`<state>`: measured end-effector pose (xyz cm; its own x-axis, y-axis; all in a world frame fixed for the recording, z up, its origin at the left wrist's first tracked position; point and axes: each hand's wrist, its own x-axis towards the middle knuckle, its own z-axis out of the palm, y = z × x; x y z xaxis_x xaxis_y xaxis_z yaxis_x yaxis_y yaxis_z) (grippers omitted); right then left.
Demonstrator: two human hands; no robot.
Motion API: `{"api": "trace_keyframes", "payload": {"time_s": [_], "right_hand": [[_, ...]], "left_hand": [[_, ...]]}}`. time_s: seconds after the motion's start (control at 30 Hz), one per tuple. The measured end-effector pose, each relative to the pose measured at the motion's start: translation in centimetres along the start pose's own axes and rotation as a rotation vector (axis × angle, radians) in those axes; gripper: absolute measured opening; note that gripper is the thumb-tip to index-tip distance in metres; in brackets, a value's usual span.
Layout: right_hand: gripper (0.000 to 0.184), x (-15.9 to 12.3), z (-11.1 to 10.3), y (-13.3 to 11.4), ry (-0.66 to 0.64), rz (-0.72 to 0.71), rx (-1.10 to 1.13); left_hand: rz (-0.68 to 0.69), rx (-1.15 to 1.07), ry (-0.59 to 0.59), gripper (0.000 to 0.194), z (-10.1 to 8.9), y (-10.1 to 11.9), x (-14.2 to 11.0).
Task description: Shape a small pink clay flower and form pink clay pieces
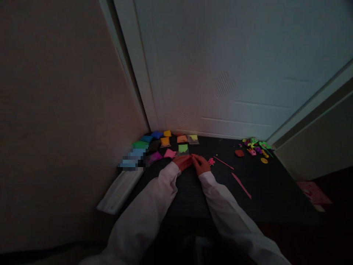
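My left hand [182, 162] and my right hand [202, 164] meet fingertip to fingertip over a dark table [193, 191]. Both have their fingers pinched together around something small that I cannot make out in the dim light. Both arms wear white sleeves. A small pink clay flower [211, 161] lies just right of my right hand. Several coloured clay packets [165, 141] lie just beyond my hands, a pink one [170, 153] and a green one [182, 148] nearest.
Two pink sculpting sticks [241, 185] [223, 162] lie to the right. A cluster of small bright clay pieces [255, 146] sits at the far right. A white flat packet [120, 191] hangs off the table's left edge. A white door stands behind.
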<state>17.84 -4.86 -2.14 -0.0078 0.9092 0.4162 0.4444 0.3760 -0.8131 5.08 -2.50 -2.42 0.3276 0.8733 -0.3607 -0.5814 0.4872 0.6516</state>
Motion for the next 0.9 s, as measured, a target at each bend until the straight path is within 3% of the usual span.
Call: {"api": "trace_keyframes", "payload": {"time_s": [0.57,0.9], "right_hand": [[0.027,-0.3,-0.3,-0.6,-0.009,0.022,-0.030],[0.028,-3.8,-1.6,-2.0,-0.005,0.104,-0.006]], "left_hand": [[0.061,0.013,0.080,0.008,0.9,-0.6,-0.9],[0.077,0.116,0.048,0.003,1.2,-2.5,-3.3]]}}
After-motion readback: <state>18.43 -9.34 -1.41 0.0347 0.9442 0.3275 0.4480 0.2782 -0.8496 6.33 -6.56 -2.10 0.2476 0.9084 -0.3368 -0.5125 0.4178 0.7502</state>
